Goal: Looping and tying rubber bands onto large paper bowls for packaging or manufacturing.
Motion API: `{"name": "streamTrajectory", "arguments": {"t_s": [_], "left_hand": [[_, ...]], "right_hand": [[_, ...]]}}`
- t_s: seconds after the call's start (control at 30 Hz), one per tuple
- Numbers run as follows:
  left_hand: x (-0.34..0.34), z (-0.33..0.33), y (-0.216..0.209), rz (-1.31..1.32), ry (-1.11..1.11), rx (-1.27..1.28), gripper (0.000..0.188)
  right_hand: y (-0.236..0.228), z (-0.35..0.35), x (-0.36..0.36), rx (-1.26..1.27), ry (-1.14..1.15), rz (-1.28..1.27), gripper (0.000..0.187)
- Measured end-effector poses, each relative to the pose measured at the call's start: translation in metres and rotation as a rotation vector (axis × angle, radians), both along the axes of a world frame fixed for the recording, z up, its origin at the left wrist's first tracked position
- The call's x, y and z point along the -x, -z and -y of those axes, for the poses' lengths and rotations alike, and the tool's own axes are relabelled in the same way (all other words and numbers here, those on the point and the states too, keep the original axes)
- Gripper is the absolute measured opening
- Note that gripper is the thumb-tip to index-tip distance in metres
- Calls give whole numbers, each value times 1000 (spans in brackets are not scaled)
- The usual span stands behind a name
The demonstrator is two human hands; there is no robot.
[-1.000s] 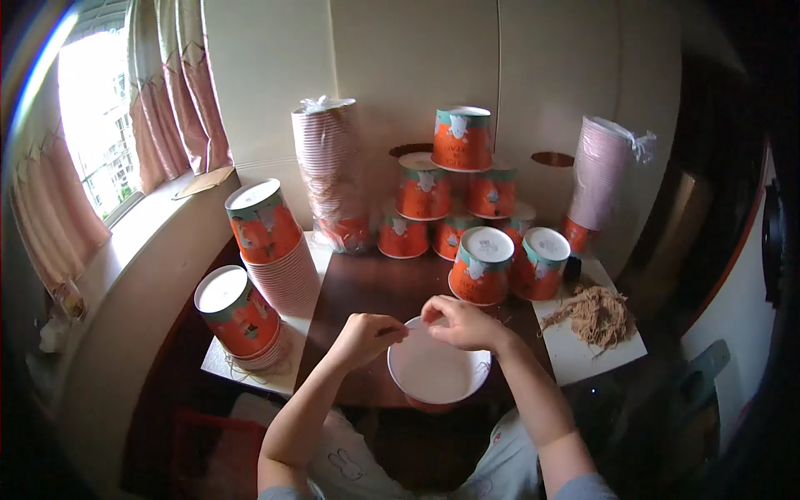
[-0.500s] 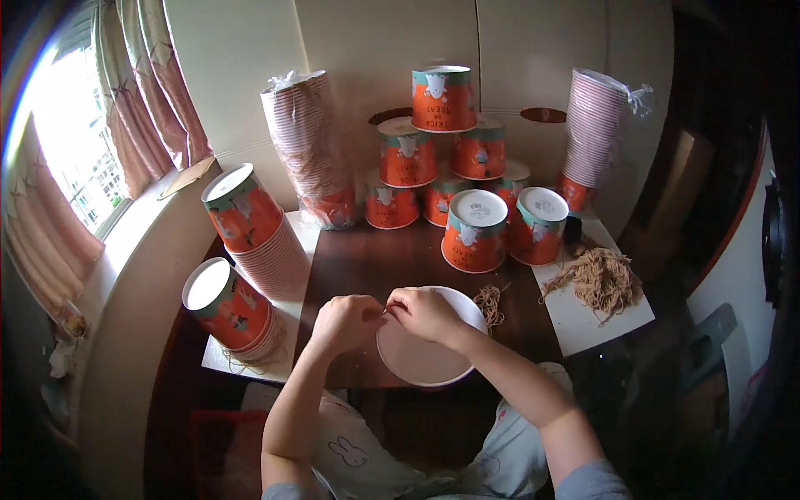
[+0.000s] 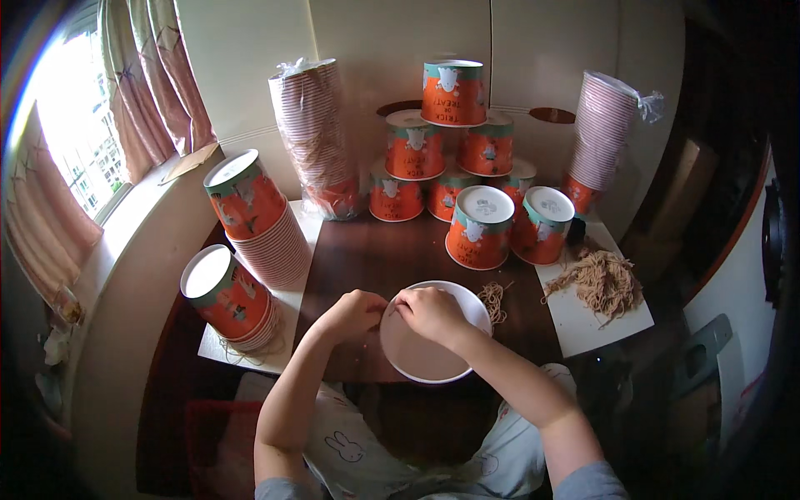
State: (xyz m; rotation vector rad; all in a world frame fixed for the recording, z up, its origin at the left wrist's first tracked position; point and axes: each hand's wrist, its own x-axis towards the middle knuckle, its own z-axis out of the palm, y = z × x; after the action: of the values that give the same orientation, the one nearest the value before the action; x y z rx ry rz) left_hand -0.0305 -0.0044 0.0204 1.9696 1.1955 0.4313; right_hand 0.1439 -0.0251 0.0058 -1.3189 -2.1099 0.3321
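Left hand (image 3: 354, 312) and right hand (image 3: 429, 310) have parted slightly since half a second ago, when their fingertips met at the rim of the open bucket. Nearest the viewer are pale trousers (image 3: 343, 450) with a rabbit print. Just beyond them the open bucket (image 3: 429, 352), mouth up and white inside, stands at the near edge of the dark table (image 3: 342, 267). Left-hand fingers are curled at the outer left side of its rim; right-hand fingers are bent together over the inner side. Whether either set grasps a strand or the rim itself, I cannot tell.

Just right of the bucket lies a small bundle of string (image 3: 495, 302). Farther right, a white board (image 3: 575, 325) carries a tangled heap of brown string (image 3: 600, 287). On the left, a second board (image 3: 287, 321) bears a short stack of upturned buckets (image 3: 229, 302) and, behind it, a taller stack (image 3: 267, 242).

Beyond the open bucket, two upturned orange-and-green buckets (image 3: 479, 229) stand side by side. Behind these rises a bucket pyramid (image 3: 454, 96), flanked by a left wrapped stack (image 3: 317, 133) and a right wrapped stack (image 3: 600, 137) before the wall (image 3: 400, 42).
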Motion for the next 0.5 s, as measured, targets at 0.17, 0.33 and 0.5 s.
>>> {"name": "streamTrajectory", "arguments": {"t_s": [0.17,0.33,0.5], "left_hand": [[2,-1,5,39,-33,19,23],[2,-1,3,3,-6,51,20],[3,-2,6,67,-48,59,21]], "right_hand": [[-1,1,1,3,36,42,12],[2,2,0,-43,-5,87,14],[-2,2,1,43,-7,102,14]]}}
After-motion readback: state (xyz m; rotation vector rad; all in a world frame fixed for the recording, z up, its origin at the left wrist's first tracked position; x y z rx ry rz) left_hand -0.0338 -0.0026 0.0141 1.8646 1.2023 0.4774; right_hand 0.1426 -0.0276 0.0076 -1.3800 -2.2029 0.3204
